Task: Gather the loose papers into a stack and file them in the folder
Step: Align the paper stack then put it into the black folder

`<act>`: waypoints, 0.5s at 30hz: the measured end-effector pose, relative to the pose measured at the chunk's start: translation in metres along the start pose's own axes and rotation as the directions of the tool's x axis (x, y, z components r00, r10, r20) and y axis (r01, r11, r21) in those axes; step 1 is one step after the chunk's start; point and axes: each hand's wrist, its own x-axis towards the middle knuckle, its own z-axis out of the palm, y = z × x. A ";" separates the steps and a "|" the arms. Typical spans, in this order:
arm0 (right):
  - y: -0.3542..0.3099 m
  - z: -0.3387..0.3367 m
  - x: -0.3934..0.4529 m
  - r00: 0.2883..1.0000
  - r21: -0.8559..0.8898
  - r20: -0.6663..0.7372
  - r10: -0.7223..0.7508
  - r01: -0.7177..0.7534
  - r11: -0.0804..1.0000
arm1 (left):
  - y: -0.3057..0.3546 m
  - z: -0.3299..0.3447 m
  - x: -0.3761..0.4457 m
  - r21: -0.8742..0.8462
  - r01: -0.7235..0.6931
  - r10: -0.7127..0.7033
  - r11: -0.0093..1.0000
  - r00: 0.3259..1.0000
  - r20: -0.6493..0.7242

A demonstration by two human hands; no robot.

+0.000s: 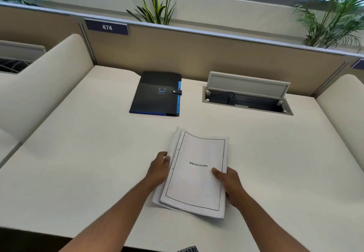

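Table (78,163): pale, walled by a divider at the back and low side panels.

Folder (157,94): black, blue-edged, lying flat near the back, left of centre. Flap strap snapped down; closed. Well apart from the papers, nothing of them inside as far as visible.

Left hand (159,170): at the left edge of the papers, fingers curled round that edge, gripping. Fingertips hidden under the sheets.

Papers (195,175): near the front, centre, between both hands. Top sheet bordered, marked "BIBLIOGRAPHY". Gathered into one pile already, but not square: lower sheets fanned out past the top sheet along the left and bottom edges. Whether resting on the table or lifted slightly, cannot tell.

Right hand (229,184): at the right edge, thumb pressed on the top sheet, fingers wrapped beneath, gripping.

Cable hatch (246,94): right of the folder, lid propped open, wiring inside. Not part of the task.

Progress, judged: gathering done, no stray sheets in sight. Left: squaring the edges, unsnapping and opening the folder, sliding the papers in. Roughly midway.
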 end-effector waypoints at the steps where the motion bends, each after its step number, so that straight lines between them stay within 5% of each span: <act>1: 0.000 0.002 -0.001 0.999 -0.113 -0.013 -0.049 0.047 0.993 | 0.003 0.004 -0.001 0.003 0.015 -0.015 1.000 1.000 0.014; 5: 0.004 0.010 -0.003 0.962 -0.711 -0.067 -0.265 0.140 0.689 | 0.006 0.015 -0.003 -0.026 0.094 -0.091 0.995 0.992 0.083; 7: 0.006 0.015 -0.006 0.947 -0.769 -0.126 -0.296 0.095 0.632 | 0.005 0.018 -0.002 -0.108 0.146 -0.132 0.983 0.983 0.125; 10: 0.001 0.019 -0.008 0.956 -0.608 -0.163 -0.244 0.097 0.788 | 0.006 0.024 -0.003 -0.321 0.223 -0.164 0.920 0.966 0.201; 13: -0.013 0.017 -0.007 0.983 -0.223 -0.165 -0.078 0.040 0.974 | 0.012 0.027 -0.004 -0.462 0.282 -0.167 0.841 0.947 0.275; 15: -0.023 0.010 -0.007 0.992 0.011 -0.115 0.048 -0.047 0.999 | 0.017 0.028 -0.004 -0.487 0.301 -0.153 0.820 0.935 0.320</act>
